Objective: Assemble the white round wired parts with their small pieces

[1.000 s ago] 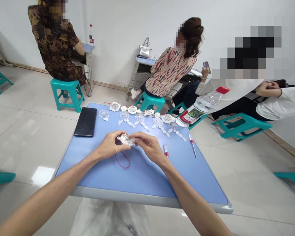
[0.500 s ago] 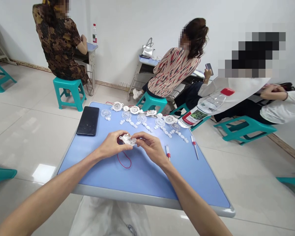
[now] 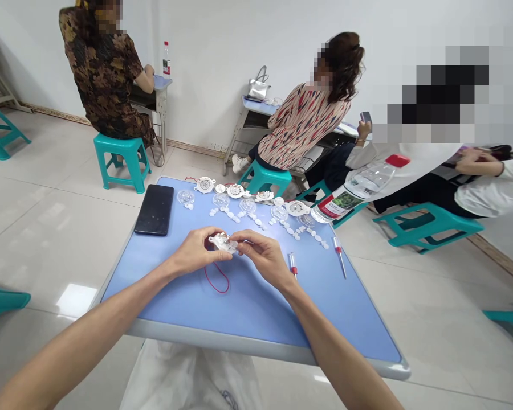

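The left hand (image 3: 194, 253) and right hand (image 3: 260, 259) grip a white plastic housing (image 3: 223, 244) between fingers and thumbs, just above the blue table (image 3: 265, 353). A red wire (image 3: 216, 279) loops on the table below. Beyond lie rows of clear domes (image 3: 221, 200) and white discs (image 3: 256, 224); screwdrivers (image 3: 293, 265) lie right, a phone (image 3: 154, 209) left.

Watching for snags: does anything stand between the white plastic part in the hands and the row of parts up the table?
Nothing visible does. Only blue tabletop separates the white plastic part, held by the left hand and right hand, from the clear domes. The red wire lies on the near side.
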`<state>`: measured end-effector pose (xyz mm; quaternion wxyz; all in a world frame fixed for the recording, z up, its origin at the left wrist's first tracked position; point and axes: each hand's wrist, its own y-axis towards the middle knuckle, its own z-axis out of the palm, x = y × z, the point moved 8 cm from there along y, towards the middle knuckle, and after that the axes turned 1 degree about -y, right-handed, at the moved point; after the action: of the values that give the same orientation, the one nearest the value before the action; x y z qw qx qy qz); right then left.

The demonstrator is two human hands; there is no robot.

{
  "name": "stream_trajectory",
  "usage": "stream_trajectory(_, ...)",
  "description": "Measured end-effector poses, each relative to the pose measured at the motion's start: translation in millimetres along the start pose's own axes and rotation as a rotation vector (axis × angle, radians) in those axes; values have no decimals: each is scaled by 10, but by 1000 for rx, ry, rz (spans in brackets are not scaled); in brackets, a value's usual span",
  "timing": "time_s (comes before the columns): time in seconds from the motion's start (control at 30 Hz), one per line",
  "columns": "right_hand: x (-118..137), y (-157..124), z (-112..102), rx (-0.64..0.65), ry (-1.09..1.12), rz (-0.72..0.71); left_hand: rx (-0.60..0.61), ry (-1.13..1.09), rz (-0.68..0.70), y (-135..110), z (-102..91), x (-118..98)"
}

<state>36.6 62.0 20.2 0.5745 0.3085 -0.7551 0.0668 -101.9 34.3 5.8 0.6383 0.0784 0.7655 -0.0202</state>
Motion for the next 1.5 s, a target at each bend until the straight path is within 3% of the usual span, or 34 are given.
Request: stream_trajectory(1.5,114,-8,2,-29,-113,-128,25,-31,-12,-7,21,40)
